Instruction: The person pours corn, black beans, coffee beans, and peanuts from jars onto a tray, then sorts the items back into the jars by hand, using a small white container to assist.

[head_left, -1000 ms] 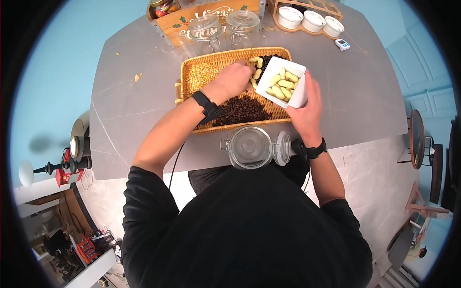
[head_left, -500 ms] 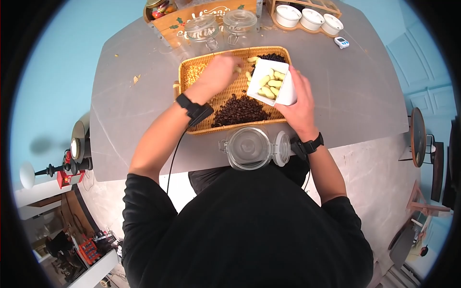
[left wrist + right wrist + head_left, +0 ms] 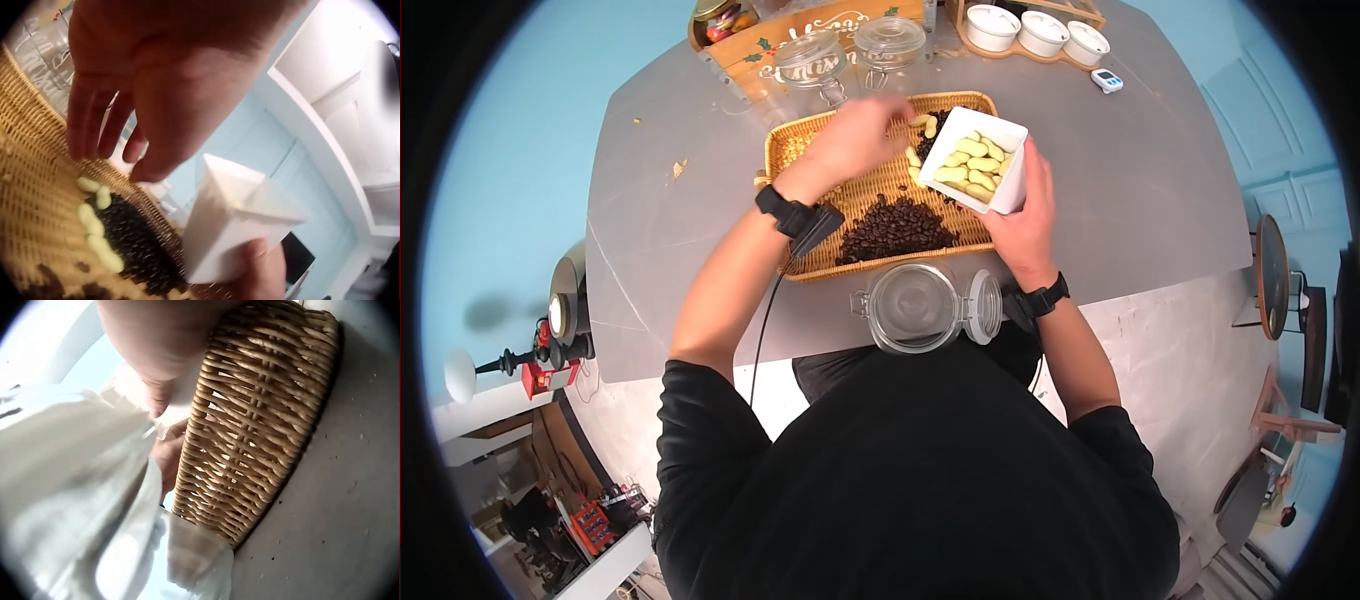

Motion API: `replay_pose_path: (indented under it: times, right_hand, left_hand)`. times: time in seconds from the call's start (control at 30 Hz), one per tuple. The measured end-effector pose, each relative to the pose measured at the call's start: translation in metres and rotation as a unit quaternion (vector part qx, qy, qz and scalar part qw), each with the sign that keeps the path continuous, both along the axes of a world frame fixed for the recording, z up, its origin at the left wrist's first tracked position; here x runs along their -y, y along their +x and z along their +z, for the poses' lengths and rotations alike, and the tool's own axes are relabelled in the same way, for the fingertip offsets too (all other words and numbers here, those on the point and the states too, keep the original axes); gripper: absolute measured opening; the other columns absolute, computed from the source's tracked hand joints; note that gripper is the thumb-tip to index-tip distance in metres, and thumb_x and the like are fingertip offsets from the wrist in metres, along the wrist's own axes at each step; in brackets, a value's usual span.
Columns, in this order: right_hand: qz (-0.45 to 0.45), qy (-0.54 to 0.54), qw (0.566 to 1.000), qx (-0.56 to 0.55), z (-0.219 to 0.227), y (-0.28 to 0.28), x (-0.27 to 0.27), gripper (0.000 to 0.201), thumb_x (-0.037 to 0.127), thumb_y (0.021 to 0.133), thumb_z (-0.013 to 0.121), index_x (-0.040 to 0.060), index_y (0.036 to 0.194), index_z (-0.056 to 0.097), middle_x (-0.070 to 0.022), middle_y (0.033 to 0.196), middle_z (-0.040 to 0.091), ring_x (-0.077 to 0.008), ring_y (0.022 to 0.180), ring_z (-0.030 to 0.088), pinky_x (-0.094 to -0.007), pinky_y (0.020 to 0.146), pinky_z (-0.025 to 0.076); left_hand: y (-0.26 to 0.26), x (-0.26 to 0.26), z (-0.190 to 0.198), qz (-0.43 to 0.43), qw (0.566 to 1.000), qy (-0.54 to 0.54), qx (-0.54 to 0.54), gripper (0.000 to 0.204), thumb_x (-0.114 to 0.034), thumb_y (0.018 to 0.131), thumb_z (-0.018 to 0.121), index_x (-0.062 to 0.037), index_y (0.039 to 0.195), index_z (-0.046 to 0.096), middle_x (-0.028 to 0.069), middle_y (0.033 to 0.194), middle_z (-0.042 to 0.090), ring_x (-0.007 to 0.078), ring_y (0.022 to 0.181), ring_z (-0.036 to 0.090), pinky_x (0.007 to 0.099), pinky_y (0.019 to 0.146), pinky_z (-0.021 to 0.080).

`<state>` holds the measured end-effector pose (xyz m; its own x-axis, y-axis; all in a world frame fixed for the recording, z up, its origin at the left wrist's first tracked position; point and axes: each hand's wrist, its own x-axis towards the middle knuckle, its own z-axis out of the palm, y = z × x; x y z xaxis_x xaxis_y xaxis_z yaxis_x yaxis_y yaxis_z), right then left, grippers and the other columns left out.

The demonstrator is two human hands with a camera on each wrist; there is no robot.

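Observation:
My right hand (image 3: 1026,222) grips a white square cup (image 3: 1015,190) from its right side. The cup tilts toward me, with pale peanuts (image 3: 977,160) in it. My left hand (image 3: 855,140) hovers over the wicker basket (image 3: 870,272), left of the cup. In the left wrist view its fingers (image 3: 112,128) hang loosely downward with nothing between them. Below them a few loose peanuts (image 3: 94,228) lie beside black beans (image 3: 134,244) in the basket. Yellow corn kernels (image 3: 793,148), partly behind the left hand, fill the basket's left end; dark brown coffee beans (image 3: 895,230) are heaped at the near side.
An open glass jar (image 3: 913,305) stands at the near table edge, its lid (image 3: 983,305) hinged out rightward. Two closed glass jars (image 3: 890,50) stand behind the basket, before a wooden crate (image 3: 750,55). White lidded pots (image 3: 1043,33) and a small white timer (image 3: 1107,80) sit back right.
The left hand has moved leftward and away from the loose peanuts, toward the corn side, then slightly back right. The cup swung a little left and back, still in the right hand.

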<state>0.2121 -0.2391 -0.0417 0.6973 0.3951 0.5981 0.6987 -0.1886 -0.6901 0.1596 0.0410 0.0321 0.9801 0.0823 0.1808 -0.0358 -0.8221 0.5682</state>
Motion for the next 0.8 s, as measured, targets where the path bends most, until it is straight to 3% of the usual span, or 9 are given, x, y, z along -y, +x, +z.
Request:
replay_pose_path:
  times: [0.07, 0.2, 0.5, 0.8]
  right_hand:
    - [0.017, 0.016, 1.0, 0.006, -0.004, 0.003, -0.003, 0.106, 0.005, 0.076, 0.089, 0.0035, 0.172, 0.045, -0.0216, 0.155, 0.059, -0.0418, 0.143, 0.058, -0.0512, 0.121, 0.05]
    - [0.005, 0.0, 1.0, -0.005, 0.001, -0.001, -0.001, 0.105, 0.005, 0.075, 0.089, 0.0022, 0.171, 0.046, -0.0216, 0.154, 0.06, -0.0422, 0.142, 0.058, -0.0511, 0.121, 0.05]
    - [0.015, -0.012, 1.0, 0.006, 0.0, 0.0, 0.0, 0.111, 0.006, 0.07, 0.092, 0.0044, 0.171, 0.047, -0.0216, 0.154, 0.06, -0.0429, 0.142, 0.058, -0.052, 0.121, 0.051]
    - [0.018, -0.017, 1.0, 0.011, 0.001, 0.0, -0.001, 0.112, 0.008, 0.07, 0.094, 0.0064, 0.171, 0.048, -0.0212, 0.153, 0.06, -0.0432, 0.141, 0.058, -0.0522, 0.12, 0.051]
  left_hand:
    - [-0.002, -0.002, -0.027, -0.069, 0.994, 0.07, -0.037, 0.043, -0.023, 0.092, 0.09, -0.004, 0.128, 0.078, 0.0215, 0.132, 0.076, 0.0388, 0.123, 0.074, 0.0483, 0.107, 0.061]
    - [-0.006, 0.007, -0.043, -0.073, 0.991, 0.097, -0.049, 0.052, -0.025, 0.082, 0.099, -0.0035, 0.125, 0.078, 0.0198, 0.123, 0.075, 0.0423, 0.121, 0.073, 0.0509, 0.106, 0.06]
    - [-0.001, 0.007, -0.051, -0.132, 0.98, 0.145, -0.029, 0.034, -0.01, 0.086, 0.089, -0.0039, 0.119, 0.079, 0.0171, 0.115, 0.077, 0.0409, 0.114, 0.076, 0.0505, 0.101, 0.063]
    - [-0.004, 0.003, -0.047, -0.116, 0.977, 0.17, -0.054, 0.039, -0.014, 0.086, 0.088, -0.0035, 0.121, 0.076, 0.0162, 0.116, 0.077, 0.0412, 0.112, 0.076, 0.0524, 0.097, 0.064]
